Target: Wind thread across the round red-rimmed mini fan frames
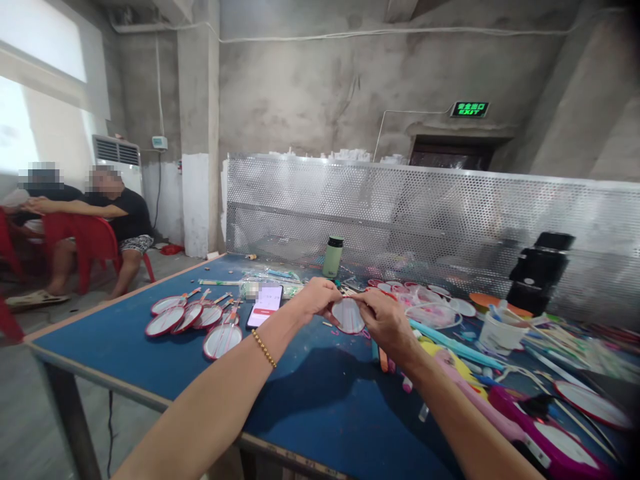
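My left hand [316,298] and my right hand [385,320] meet above the blue table [125,343], both pinched on a small round white fan face with a red rim [349,315]. The left fingers grip its upper left edge, the right fingers its right edge. A gold bead bracelet [264,348] circles my left wrist. To the left, several finished red-rimmed fans with sticks [193,319] lie fanned out on the table, next to a phone [265,305] with a lit screen.
A green flask [333,257] stands near a perforated metal screen [450,213]. A white cup [500,332], a black device [539,273], coloured sticks and more fan faces [435,300] crowd the right side. Two people sit on red chairs [85,240] at far left.
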A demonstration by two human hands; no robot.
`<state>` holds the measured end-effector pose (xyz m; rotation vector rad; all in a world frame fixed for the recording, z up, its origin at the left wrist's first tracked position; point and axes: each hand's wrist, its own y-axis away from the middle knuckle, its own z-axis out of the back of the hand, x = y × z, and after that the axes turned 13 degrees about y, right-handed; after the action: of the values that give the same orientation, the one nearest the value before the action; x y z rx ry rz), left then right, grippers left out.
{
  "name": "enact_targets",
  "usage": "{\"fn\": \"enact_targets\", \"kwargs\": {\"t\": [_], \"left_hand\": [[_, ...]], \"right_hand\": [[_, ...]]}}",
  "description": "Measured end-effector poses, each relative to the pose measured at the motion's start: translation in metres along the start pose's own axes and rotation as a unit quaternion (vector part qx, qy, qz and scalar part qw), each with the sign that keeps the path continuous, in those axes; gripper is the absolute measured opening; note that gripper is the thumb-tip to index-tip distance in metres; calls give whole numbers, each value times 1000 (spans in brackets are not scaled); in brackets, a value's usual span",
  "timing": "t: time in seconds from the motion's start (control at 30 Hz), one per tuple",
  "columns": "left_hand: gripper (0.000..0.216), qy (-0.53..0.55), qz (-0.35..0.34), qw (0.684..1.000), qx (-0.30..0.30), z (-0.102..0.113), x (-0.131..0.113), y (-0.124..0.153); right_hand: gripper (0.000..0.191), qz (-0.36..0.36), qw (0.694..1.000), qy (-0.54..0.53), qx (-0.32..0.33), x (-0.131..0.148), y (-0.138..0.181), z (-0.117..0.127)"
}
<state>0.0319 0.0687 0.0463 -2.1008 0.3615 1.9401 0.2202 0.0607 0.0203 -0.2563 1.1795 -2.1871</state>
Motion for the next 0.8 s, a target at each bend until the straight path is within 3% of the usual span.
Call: {"fn": "enact_targets", "kwargs": {"t": [0.17, 0.5, 0.8], "left_hand": [[15, 13, -19, 1000, 4, 1, 1, -1], [13, 40, -120, 992, 23, 2, 5, -3], [15, 29, -128, 991, 36, 0, 3, 0]], "right_hand": [[25, -4, 1000, -4, 0, 1, 0, 1], [23, -19, 1000, -9, 0, -3, 0, 0], [23, -22, 1000, -13, -7, -6, 0, -1]]}}
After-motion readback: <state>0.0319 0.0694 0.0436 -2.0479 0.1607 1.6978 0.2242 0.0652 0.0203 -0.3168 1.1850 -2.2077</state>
